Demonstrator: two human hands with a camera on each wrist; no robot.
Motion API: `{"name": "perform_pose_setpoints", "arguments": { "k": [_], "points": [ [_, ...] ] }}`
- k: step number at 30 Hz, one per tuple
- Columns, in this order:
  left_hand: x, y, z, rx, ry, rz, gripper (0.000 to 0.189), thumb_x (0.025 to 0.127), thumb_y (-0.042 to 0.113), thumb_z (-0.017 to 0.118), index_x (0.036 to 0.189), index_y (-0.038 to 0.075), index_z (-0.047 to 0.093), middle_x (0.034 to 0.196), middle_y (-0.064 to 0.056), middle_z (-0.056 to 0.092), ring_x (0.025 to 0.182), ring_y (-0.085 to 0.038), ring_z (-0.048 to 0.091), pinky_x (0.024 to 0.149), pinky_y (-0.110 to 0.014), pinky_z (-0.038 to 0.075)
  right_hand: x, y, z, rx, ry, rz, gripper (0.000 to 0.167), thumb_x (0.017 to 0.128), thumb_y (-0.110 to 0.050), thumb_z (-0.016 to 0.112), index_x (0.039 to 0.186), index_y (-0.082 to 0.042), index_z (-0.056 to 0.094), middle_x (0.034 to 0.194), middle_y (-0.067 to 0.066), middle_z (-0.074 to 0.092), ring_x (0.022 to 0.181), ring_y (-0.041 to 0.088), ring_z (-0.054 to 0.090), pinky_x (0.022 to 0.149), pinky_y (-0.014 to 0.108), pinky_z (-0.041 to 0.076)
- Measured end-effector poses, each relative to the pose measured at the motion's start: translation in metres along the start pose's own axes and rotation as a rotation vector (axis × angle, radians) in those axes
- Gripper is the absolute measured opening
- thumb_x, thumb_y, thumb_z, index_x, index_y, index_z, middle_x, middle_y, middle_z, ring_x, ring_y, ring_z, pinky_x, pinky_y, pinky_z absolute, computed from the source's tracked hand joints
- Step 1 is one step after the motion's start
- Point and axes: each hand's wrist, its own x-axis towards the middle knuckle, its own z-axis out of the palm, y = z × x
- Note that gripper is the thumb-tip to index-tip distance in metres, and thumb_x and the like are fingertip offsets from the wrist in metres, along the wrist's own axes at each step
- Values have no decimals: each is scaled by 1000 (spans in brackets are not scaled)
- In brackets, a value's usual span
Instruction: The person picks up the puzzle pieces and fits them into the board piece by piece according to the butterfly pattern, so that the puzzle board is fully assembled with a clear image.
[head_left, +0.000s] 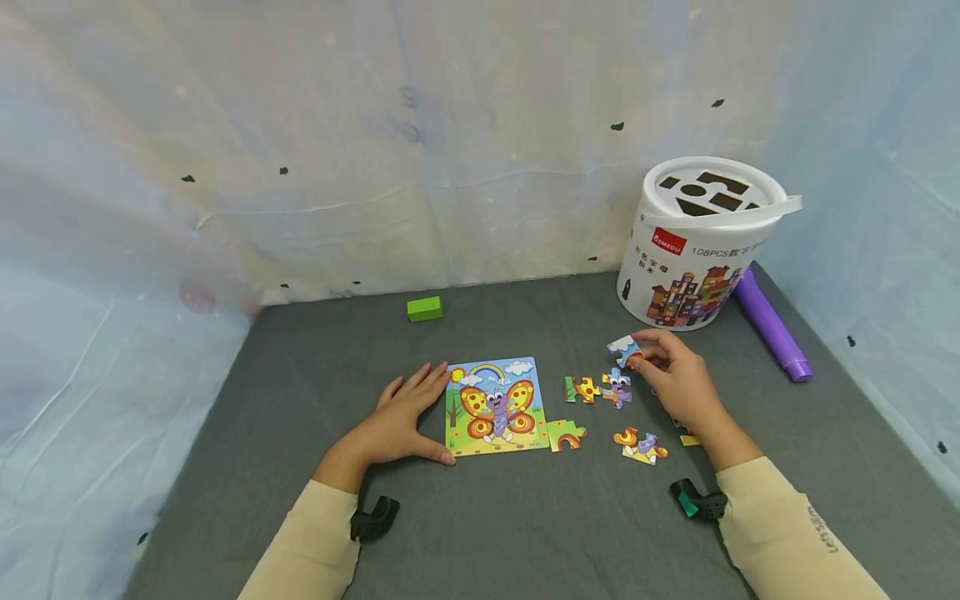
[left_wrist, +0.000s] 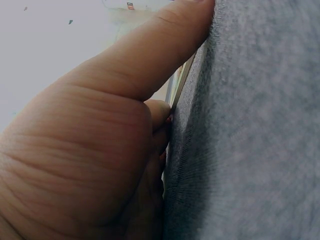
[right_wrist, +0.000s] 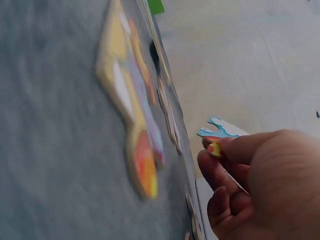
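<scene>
The right grip (head_left: 682, 379) is pinched round a cloud-and-sky puzzle piece (head_left: 622, 348), thumb against fingers; the piece sticks out from the fingertips toward the desk's left edge, and the right wrist view shows it raised off the grey desk (head_left: 487, 533); below the grip, toward the near side of the desk, lies a purple-headed piece (head_left: 618, 387), just beside a yellow wing piece (head_left: 582, 389).

The left grip (head_left: 401, 421) holds nothing between its fingers; they spread flat along the butterfly board (head_left: 497, 408), fingertips at the far left corner, thumb by the near left corner; the board lies around the middle of the desk, well apart from the right grip; a green arc piece (head_left: 566, 434) sits right up against the board's right side, near its lower corner.

Nearer the desk's front, a piece with the butterfly's feet (head_left: 640, 446) lies on the near side of the right grip; one more piece (head_left: 689, 440) is partly hidden by the right wrist.

A green block (head_left: 424, 309) rests near the desk's far edge; a white tub (head_left: 675, 250) with a slotted lid stands at the far right corner; a purple tube (head_left: 772, 325) lies along the right edge, partly behind the tub.
</scene>
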Motion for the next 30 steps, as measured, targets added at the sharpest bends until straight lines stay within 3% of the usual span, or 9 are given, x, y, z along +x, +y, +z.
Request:
{"name": "perform_pose_setpoints", "arguments": {
  "k": [6, 11, 17, 21, 26, 30],
  "points": [
    [-1, 1, 0, -15, 8, 9, 136, 74, 65, 96, 176, 17, 21, 182, 0, 11, 166, -29, 1, 125, -64, -6, -2, -14, 11, 174, -66, 4, 49, 109, -4, 68, 157, -4, 56, 102, 15, 77, 85, 26, 75, 67, 27, 57],
    [-1, 3, 0, -15, 15, 12, 135, 74, 65, 96, 176, 16, 22, 181, -1, 13, 166, -30, 2, 125, -65, -5, -3, -29, 19, 357, -129, 72, 43, 109, 1, 64, 150, 4, 51, 108, 23, 73, 86, 30, 78, 70, 33, 63],
    [-1, 2, 0, -8, 9, 9, 136, 74, 66, 96, 176, 17, 21, 182, 0, 11, 166, -29, 1, 126, -64, -5, -8, -47, 33, 341, -154, 75, 32, 110, -6, 68, 138, 1, 54, 101, 17, 73, 73, 30, 61, 60, 33, 49],
    [0, 1, 1, -1, 4, 2, 137, 74, 68, 94, 177, 18, 19, 182, 2, 10, 166, -27, 0, 126, -62, -6, -11, -57, 49, 402, -196, 47, 28, 107, -6, 72, 132, 4, 61, 100, 15, 71, 81, 30, 68, 68, 34, 56],
    [0, 0, 1, 1, 2, 1, 137, 73, 70, 94, 177, 19, 19, 182, 3, 9, 166, -26, 0, 126, -62, -6, -13, -70, 68, 416, -238, 7, 20, 105, -8, 75, 120, 4, 69, 92, 11, 72, 77, 29, 69, 66, 33, 56],
    [0, 1, 0, -4, 3, 4, 137, 73, 69, 94, 177, 18, 19, 182, 2, 9, 166, -28, 0, 126, -62, -6, -10, -76, 78, 462, -245, 25, 19, 106, -5, 73, 120, 7, 69, 93, 15, 72, 77, 28, 70, 68, 33, 60]
  ]
}}
